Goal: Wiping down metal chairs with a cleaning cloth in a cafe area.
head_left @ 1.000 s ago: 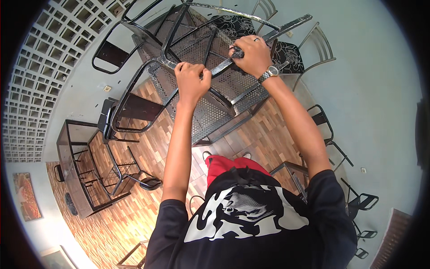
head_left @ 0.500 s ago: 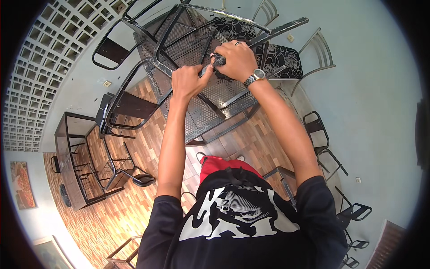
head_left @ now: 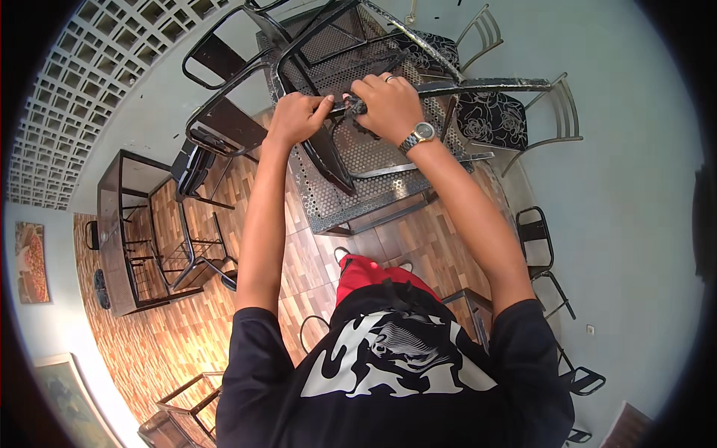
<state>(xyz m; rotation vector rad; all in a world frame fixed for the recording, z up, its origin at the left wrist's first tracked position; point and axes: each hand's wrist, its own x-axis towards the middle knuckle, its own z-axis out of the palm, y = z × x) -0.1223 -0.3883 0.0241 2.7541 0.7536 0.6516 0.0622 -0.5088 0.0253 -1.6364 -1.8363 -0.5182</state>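
Observation:
A black metal chair frame (head_left: 485, 85) with worn, chipped paint lies tipped over on a table with a perforated metal top (head_left: 403, 190). My left hand (head_left: 299, 119) is wrapped round one of its tubes, thumb stretched along the metal. Just to the right, my right hand (head_left: 392, 106), with a ring and a wristwatch (head_left: 423, 132), is closed on a dark crumpled wad (head_left: 356, 109) against the same tube. Whether the wad is cloth or scouring material I cannot tell. The chair's bent legs and bars spread around both hands.
Two chairs with flower-patterned black seats (head_left: 489, 119) stand beyond the table, by the wall. Dark-seated metal chairs (head_left: 228, 123) are at the left, near a tall dark table frame (head_left: 112, 231). More black chairs (head_left: 535, 237) line the right wall. Wood-patterned tiles (head_left: 299, 254) cover the floor.
The chair frame has turned, its long bar at right swinging down toward level. My left hand has shifted slightly left; the right stays on the wad. The whole view has also shifted.

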